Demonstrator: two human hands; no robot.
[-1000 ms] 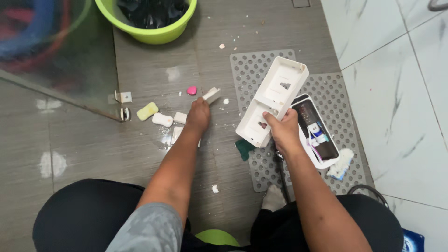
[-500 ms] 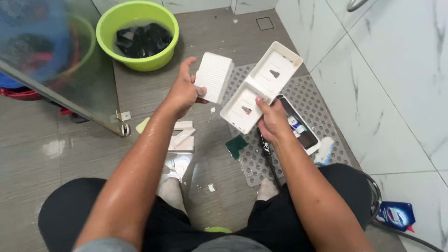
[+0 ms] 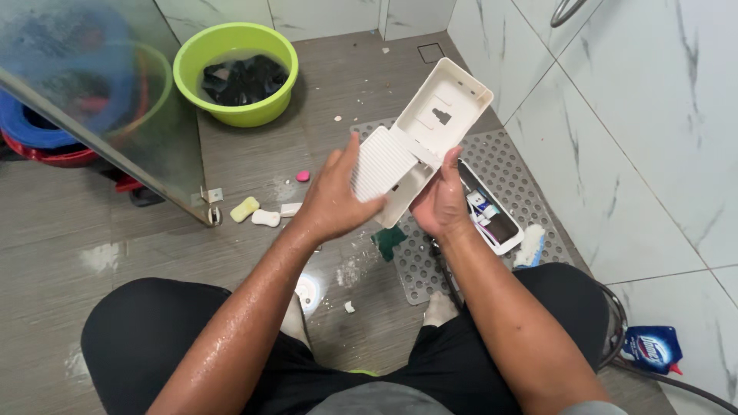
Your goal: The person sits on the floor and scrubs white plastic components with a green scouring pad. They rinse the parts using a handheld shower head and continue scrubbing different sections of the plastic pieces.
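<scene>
Above the grey perforated mat (image 3: pixel 538 165) on the wet bathroom floor, the right hand (image 3: pixel 440 201) clasps the lower end of a long white two-compartment tray (image 3: pixel 444 115), fingers wrapped round its edge. The left hand (image 3: pixel 332 200) pinches a ribbed white insert (image 3: pixel 380 163) over the lower compartment. Seating it seems the step in hand; squaring its edges comes next.

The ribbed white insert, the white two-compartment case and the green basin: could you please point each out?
ribbed white insert (image 3: pixel 382 163), head view, ribbed face.
white two-compartment case (image 3: pixel 446 107), head view, upper compartment floor.
green basin (image 3: pixel 254 114), head view, front wall.
</scene>
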